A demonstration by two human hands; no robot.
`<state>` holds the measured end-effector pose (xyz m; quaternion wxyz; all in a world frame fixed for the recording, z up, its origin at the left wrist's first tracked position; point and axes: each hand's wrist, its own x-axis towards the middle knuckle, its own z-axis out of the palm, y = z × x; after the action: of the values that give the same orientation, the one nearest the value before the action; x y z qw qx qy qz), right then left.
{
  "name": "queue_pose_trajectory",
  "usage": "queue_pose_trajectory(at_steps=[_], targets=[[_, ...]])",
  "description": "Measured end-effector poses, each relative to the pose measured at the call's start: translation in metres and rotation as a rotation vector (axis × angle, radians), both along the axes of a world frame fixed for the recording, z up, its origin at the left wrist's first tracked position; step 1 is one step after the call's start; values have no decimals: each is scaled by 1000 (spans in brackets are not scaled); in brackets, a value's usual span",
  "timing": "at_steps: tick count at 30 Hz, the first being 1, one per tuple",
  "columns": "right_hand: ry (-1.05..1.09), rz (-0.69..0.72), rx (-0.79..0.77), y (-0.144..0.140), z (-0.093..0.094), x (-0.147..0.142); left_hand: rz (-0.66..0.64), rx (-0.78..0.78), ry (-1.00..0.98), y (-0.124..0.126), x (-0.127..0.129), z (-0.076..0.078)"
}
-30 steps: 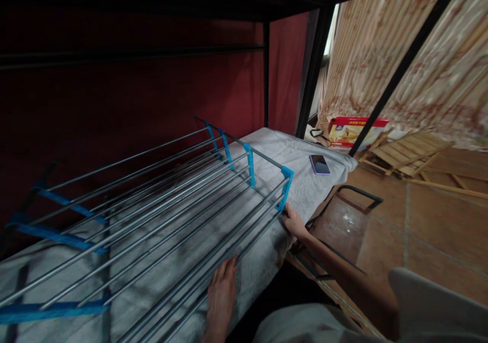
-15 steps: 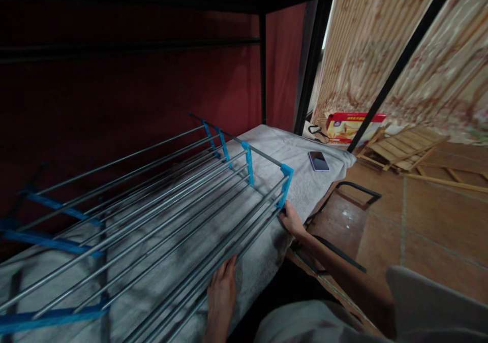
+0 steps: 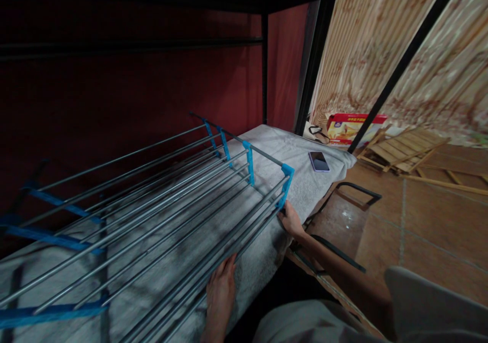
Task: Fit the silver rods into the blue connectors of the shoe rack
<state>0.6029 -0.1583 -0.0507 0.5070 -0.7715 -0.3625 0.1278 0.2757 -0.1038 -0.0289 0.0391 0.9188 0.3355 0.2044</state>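
Both hands grip the near rail of the folded grey metal-rod drying rack with blue plastic joints (image 3: 160,206) lying on the grey-blanketed bed (image 3: 305,180): left hand (image 3: 220,294) curled mid-rail, right hand (image 3: 292,220) closed at the blue corner, rods running left-to-right away from me.
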Motion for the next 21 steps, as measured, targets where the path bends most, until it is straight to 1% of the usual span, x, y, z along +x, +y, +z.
queue_pose_trajectory(at_steps=[6, 11, 14, 17, 21], targets=[[0, -6, 0, 1, 3, -3, -10, -11, 10, -1, 2, 4], [-50, -7, -33, 0, 4, -3, 7, -34, 36, -1, 2, 2], [-74, 2, -43, -2, 4, -4, 10, -10, 45, -1, -1, 0], [-62, 1, -8, -2, 3, -7, 13, 3, 40, -1, -2, -1], [-15, 6, 95, 2, 3, -8, 35, 19, 22, -7, 2, 1]])
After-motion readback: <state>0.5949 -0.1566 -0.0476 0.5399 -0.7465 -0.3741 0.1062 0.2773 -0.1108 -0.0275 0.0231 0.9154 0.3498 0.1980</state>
